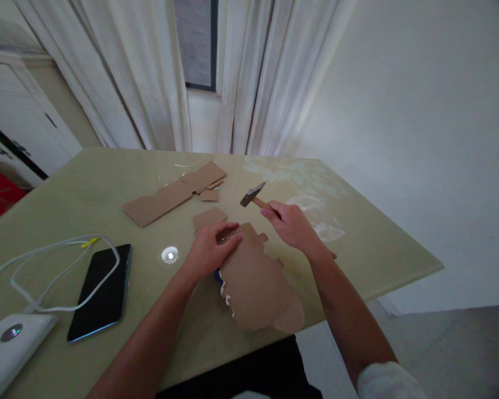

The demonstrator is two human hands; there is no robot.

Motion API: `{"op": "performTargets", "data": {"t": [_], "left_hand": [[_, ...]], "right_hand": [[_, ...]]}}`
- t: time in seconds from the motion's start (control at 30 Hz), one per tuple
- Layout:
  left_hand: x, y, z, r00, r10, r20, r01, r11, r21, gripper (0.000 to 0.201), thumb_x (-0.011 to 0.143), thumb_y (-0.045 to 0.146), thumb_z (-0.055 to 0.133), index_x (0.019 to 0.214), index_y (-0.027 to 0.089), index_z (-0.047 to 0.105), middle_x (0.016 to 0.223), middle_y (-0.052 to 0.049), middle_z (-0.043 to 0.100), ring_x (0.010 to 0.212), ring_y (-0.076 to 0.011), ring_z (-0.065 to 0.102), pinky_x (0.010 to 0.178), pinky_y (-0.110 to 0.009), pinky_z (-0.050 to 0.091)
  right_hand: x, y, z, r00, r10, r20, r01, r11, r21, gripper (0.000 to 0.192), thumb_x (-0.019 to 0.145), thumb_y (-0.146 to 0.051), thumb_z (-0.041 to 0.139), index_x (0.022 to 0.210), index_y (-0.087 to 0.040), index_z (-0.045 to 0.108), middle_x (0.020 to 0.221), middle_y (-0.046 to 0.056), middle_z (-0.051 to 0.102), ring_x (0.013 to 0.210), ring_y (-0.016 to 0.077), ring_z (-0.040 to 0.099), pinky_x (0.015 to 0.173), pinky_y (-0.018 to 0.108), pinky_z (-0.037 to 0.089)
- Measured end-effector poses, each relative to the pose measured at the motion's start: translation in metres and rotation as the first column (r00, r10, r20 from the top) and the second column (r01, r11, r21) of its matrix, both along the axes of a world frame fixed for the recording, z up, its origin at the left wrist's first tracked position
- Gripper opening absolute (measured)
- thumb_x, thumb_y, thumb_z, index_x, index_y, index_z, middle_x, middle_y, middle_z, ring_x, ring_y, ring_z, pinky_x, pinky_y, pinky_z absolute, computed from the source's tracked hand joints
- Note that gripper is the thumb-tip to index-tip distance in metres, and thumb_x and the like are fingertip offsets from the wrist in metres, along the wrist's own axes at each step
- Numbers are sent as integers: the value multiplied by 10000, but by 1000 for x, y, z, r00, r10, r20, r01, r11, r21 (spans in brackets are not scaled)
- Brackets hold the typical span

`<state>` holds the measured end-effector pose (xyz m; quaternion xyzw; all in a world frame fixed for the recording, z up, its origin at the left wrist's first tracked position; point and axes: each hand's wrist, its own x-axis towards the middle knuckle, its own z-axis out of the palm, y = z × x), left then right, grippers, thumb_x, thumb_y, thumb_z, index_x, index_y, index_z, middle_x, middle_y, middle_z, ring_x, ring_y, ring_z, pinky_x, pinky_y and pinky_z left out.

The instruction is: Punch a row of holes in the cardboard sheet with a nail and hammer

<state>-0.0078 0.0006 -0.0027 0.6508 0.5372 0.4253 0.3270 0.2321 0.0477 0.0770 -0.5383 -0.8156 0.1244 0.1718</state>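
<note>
My right hand (pixel 293 226) grips the wooden handle of a small hammer (pixel 253 197), its dark metal head raised a little above the table. My left hand (pixel 210 248) presses down on the top end of a torn brown cardboard piece (pixel 255 282) that lies near the table's front edge. The fingers rest by a row of small holes or nails in the cardboard; I cannot tell which. A bit of blue shows under the cardboard by my left wrist.
A long cardboard strip (pixel 170 195) and smaller scraps (pixel 209 216) lie further back on the pale green table (pixel 87 183). A black phone (pixel 102 291), white cable (pixel 50 260) and white device (pixel 8 346) sit at left. Clear plastic (pixel 320 219) lies at right. White curtains hang behind.
</note>
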Motion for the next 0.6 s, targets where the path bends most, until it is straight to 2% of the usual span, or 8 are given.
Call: {"op": "performTargets", "data": {"t": [0.17, 0.33, 0.47, 0.6], "left_hand": [[3, 2, 2, 994, 63, 90, -52, 991, -122, 371, 871, 427, 787, 1159, 207, 867, 1102, -87, 879, 979, -302, 827, 924, -450, 676], [0, -1, 3, 988, 97, 119, -70, 975, -211, 407, 843, 472, 824, 1155, 217, 873, 1095, -87, 874, 987, -308, 821, 900, -441, 675], [-5, -6, 2, 961, 146, 234, -73, 953, -294, 544, 853, 611, 817, 1231, 221, 843, 1190, -105, 862, 1035, -306, 810, 846, -391, 663], [-12, -7, 3, 931, 220, 290, -119, 937, -330, 661, 844, 739, 777, 1231, 205, 819, 1154, -116, 863, 990, -293, 804, 783, -355, 642]], "right_hand": [[-13, 18, -25, 990, -82, 113, 81, 997, 13, 390, 1149, -494, 466, 962, -228, 681, 808, 40, 712, 716, 194, 579, 656, 312, 272], [-8, 14, -46, 983, -79, 167, 77, 997, 23, 416, 1167, -521, 427, 1050, -226, 695, 895, 67, 776, 765, 214, 646, 658, 327, 259], [0, 9, -53, 978, -90, 189, 90, 996, 13, 415, 1171, -518, 422, 1060, -226, 695, 954, 80, 795, 787, 222, 673, 667, 331, 276], [2, 9, -54, 976, -108, 188, 109, 994, 6, 427, 1175, -520, 411, 1053, -223, 692, 956, 85, 798, 803, 227, 683, 671, 332, 285]]}}
